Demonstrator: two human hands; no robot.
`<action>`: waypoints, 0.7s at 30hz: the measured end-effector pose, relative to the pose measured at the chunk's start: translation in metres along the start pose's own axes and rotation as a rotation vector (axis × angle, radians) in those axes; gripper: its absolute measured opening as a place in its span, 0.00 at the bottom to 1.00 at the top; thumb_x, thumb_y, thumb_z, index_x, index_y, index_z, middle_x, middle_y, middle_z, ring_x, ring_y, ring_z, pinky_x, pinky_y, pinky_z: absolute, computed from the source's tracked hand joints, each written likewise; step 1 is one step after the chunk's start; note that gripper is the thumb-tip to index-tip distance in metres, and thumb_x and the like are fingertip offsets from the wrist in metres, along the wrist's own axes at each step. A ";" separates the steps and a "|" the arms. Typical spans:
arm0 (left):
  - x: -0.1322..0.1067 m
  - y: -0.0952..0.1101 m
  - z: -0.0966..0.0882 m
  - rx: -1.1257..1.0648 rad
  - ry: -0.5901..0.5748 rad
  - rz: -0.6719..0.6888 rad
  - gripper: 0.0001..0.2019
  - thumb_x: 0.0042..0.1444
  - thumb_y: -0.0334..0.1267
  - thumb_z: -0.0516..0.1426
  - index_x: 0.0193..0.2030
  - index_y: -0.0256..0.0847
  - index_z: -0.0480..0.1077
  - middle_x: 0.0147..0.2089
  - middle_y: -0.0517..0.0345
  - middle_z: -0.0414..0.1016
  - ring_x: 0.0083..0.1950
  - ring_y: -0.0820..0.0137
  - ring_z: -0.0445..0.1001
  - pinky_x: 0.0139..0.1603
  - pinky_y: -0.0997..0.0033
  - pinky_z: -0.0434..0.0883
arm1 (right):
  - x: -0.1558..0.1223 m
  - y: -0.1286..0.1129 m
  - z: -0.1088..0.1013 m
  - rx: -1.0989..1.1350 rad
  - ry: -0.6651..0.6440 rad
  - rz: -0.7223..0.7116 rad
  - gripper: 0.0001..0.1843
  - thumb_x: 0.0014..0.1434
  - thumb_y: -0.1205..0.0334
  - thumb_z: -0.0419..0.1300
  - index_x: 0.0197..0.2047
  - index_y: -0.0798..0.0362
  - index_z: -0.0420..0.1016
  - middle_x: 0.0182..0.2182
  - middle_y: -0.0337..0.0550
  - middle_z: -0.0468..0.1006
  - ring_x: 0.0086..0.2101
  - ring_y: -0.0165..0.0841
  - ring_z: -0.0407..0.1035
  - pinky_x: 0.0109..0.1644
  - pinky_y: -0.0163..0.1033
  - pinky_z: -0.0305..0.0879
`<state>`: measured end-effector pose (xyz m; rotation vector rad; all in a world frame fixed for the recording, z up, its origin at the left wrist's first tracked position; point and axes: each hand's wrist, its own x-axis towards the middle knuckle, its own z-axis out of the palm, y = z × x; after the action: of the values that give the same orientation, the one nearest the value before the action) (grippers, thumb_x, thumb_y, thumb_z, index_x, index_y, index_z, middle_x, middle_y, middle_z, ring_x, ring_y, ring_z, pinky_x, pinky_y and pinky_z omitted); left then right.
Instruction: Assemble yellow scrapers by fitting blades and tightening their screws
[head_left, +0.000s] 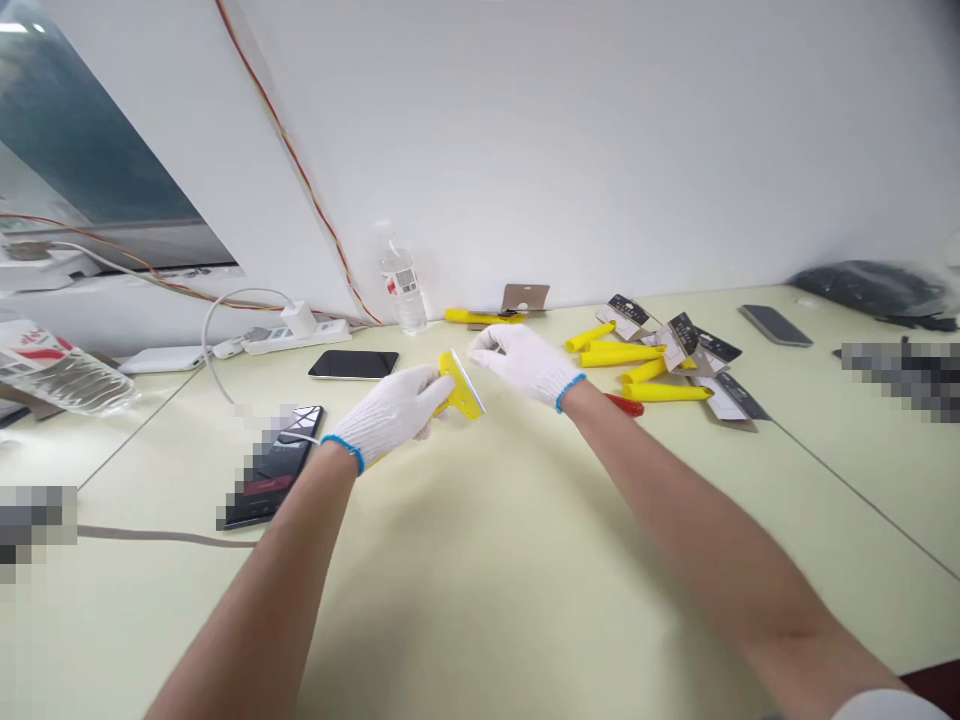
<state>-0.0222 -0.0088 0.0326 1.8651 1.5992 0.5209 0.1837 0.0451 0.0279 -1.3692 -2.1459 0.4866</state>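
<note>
Both my hands wear white knit gloves with blue cuffs. My left hand (390,412) is closed round a yellow scraper (461,388), with its wide blade end pointing up and right. My right hand (521,360) hovers just right of the scraper's blade edge, fingers curled in a pinch near the top corner; what it holds, if anything, is too small to see. Both hands are above the pale yellow table (480,560).
A pile of yellow scrapers with black and white cards (667,365) lies at the right. A water bottle (401,280) stands by the wall. Phones (352,364) (274,465) (775,325) lie on the table. A white power strip (296,335) sits at left.
</note>
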 end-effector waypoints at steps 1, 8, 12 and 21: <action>0.001 0.000 0.006 0.004 -0.025 0.002 0.18 0.69 0.51 0.51 0.35 0.39 0.70 0.30 0.59 0.75 0.25 0.73 0.70 0.29 0.71 0.67 | -0.007 0.001 0.002 0.018 0.034 -0.016 0.34 0.67 0.42 0.45 0.19 0.50 0.78 0.29 0.47 0.84 0.43 0.32 0.79 0.41 0.31 0.69; 0.006 -0.005 0.038 0.069 -0.075 0.043 0.21 0.69 0.56 0.48 0.36 0.42 0.70 0.35 0.58 0.79 0.27 0.71 0.72 0.28 0.69 0.62 | -0.019 -0.003 0.020 0.037 0.115 -0.006 0.43 0.65 0.43 0.36 0.07 0.56 0.65 0.15 0.51 0.71 0.42 0.34 0.79 0.33 0.33 0.61; 0.007 -0.005 0.041 0.129 -0.055 0.045 0.22 0.69 0.56 0.47 0.36 0.42 0.71 0.34 0.56 0.79 0.27 0.70 0.70 0.27 0.68 0.59 | -0.020 -0.002 0.020 0.015 0.090 0.011 0.41 0.68 0.46 0.39 0.12 0.55 0.74 0.16 0.50 0.71 0.42 0.34 0.79 0.36 0.31 0.65; 0.001 0.010 0.036 0.175 -0.014 0.042 0.18 0.68 0.51 0.47 0.33 0.43 0.67 0.32 0.57 0.75 0.29 0.69 0.68 0.28 0.68 0.57 | -0.032 -0.002 0.003 -0.062 -0.046 0.103 0.24 0.72 0.49 0.51 0.35 0.51 0.84 0.40 0.46 0.84 0.51 0.39 0.77 0.49 0.39 0.71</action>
<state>0.0086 -0.0159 0.0130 2.0298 1.6453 0.3958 0.1909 0.0156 0.0183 -1.5222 -2.1514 0.4984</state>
